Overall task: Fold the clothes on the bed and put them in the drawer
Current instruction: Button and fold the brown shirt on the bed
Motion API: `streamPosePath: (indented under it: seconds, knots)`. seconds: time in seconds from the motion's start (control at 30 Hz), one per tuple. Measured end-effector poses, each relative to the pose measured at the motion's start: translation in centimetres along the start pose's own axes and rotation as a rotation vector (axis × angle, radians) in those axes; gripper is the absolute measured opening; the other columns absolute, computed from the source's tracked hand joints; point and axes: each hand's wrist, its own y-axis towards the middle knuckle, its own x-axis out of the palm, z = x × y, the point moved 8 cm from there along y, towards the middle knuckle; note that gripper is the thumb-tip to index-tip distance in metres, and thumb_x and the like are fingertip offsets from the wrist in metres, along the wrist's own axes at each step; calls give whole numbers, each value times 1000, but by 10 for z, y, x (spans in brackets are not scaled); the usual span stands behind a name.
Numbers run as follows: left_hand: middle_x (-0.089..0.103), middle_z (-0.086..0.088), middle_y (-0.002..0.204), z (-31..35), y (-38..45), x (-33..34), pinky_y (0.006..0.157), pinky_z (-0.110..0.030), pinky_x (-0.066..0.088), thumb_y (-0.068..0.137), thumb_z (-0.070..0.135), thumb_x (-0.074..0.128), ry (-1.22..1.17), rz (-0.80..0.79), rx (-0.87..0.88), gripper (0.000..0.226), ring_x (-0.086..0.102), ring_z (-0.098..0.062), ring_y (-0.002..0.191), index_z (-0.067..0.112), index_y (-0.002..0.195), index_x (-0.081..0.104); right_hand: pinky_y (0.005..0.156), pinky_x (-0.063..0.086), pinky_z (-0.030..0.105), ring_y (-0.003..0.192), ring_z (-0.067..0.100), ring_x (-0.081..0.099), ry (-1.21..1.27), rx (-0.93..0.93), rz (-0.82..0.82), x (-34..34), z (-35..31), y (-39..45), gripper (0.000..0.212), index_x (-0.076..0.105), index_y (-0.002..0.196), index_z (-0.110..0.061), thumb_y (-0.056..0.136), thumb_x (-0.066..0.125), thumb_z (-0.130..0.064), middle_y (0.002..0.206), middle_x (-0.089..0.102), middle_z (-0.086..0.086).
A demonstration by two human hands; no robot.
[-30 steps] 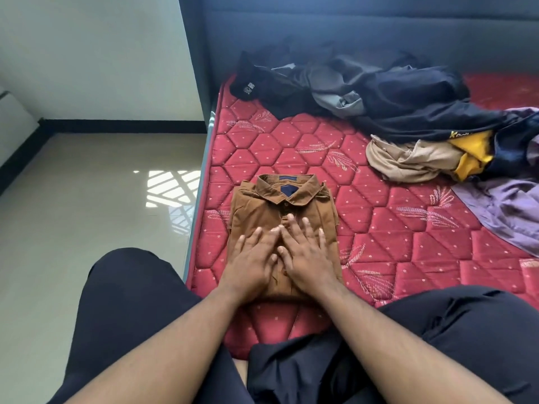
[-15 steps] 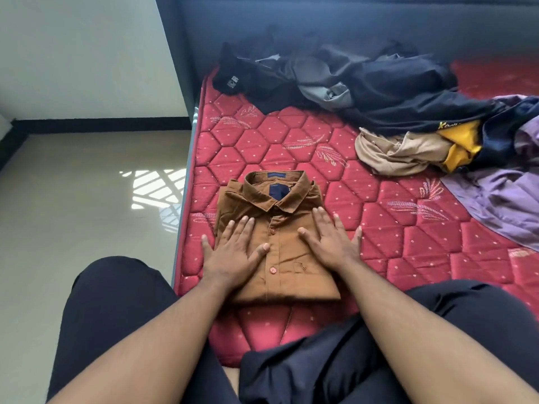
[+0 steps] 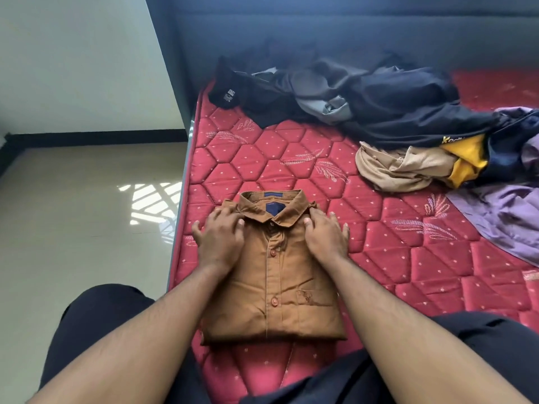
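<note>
Pressing flat, open fingers, the left hand (image 3: 220,240) and right hand (image 3: 325,236) steadied the folded brown shirt (image 3: 274,275) between them, smoothing its shoulders.

Floor, wall and headboard beside the bed

A glossy beige floor (image 3: 73,228) is seen on the left, marked by a patch of patterned sunlight (image 3: 151,202). A pale wall (image 3: 73,62) with a black skirting (image 3: 96,138) is met by a dark headboard (image 3: 350,30).
</note>
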Motion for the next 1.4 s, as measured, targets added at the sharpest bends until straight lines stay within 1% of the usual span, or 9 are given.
streamPosePath:
  seconds: [0.1,0.2,0.3,0.4,0.6,0.7,0.87,1.07,1.4]
  knots:
    - [62,5,126,-21,32,-10,102,-49,35,93,23,58,-191,29,-117,30,53,-23,121,29,122,64,105,40,41,123,30,52,250,-39,105,-19,8,29,44,57,133,-18,90,59,-17,130,59,10]
    - [69,7,113,-29,63,16,104,-42,45,86,29,63,-302,-350,-162,39,60,-16,111,23,125,65,104,43,34,117,23,59,270,-61,-140,-13,13,62,46,65,125,-18,80,71,-18,124,65,7]
    - [68,0,85,-24,77,15,76,-18,52,87,2,70,-466,-469,-143,23,63,-17,86,8,108,69,77,49,21,80,7,63,314,-140,-233,-18,5,77,20,69,92,-22,75,78,-17,87,67,-1]
    - [64,-6,80,-26,90,6,71,-24,51,79,-8,75,-527,-516,-96,38,59,-16,74,7,112,65,47,38,17,50,0,45,532,-185,-328,-24,-6,79,17,60,81,-13,82,73,-2,65,54,-1]
    - [68,0,71,-21,100,3,60,-19,50,83,4,75,-537,-706,-25,6,59,-14,70,9,85,73,43,18,17,41,6,33,917,-107,-533,-24,-17,78,25,50,72,-15,75,60,8,52,41,-1]
    - [60,1,67,-26,103,-2,45,-18,34,72,31,85,-625,-732,-25,23,44,-10,57,15,80,72,52,10,26,41,5,32,948,-51,-668,-20,-18,73,17,54,71,-19,67,61,-4,55,40,0]
    - [50,-8,64,-27,97,2,40,-18,25,80,21,81,-923,-902,-125,19,35,-10,45,10,87,67,47,22,19,52,6,39,876,-33,-888,-15,-18,67,18,63,77,-19,62,73,-19,66,48,0]
    - [54,-1,56,-57,92,19,40,-18,33,81,22,81,-419,-727,-110,32,43,-13,46,-5,84,64,45,19,26,45,7,28,157,-35,-621,-7,24,83,43,48,57,-19,83,75,-41,50,37,-7]
    - [62,-3,73,-36,88,-18,60,-21,47,79,1,78,-640,-132,-51,12,56,-11,64,6,80,67,39,32,15,43,0,43,571,-120,-383,-28,1,71,14,52,85,-10,96,59,-12,60,49,-1]
